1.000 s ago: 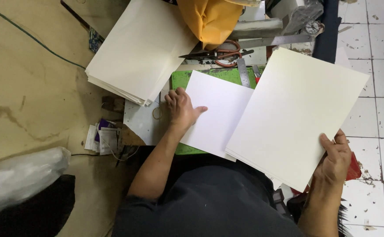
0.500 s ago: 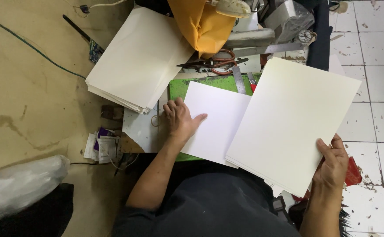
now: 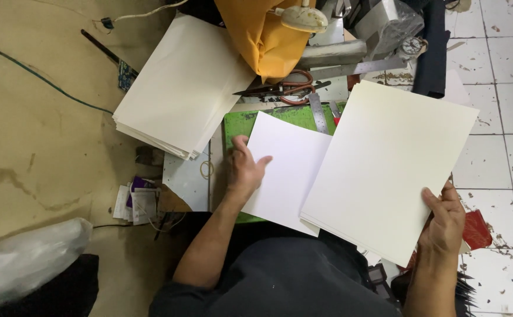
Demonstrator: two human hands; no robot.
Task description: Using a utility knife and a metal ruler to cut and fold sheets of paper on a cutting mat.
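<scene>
My right hand [image 3: 443, 222] grips the lower right corner of a thin stack of cream sheets [image 3: 388, 164], held tilted above my lap. My left hand [image 3: 244, 169] rests with spread fingers on the left edge of a single white sheet [image 3: 285, 170]. That sheet lies on a green cutting mat [image 3: 241, 122], and its right side is tucked under the held stack. A thicker pile of cream sheets [image 3: 180, 88] lies on the floor to the upper left.
Scissors [image 3: 280, 87] and a metal ruler [image 3: 319, 111] lie above the mat. An orange bag [image 3: 265, 35] and a metal machine part [image 3: 332, 53] sit beyond. Small paper scraps [image 3: 136, 202] and a clear plastic bag [image 3: 24, 264] lie left; white tiles [image 3: 511, 117] on the right.
The view has shifted slightly. My left hand slid a little along the white sheet's left edge. My right hand keeps hold of the cream stack.
</scene>
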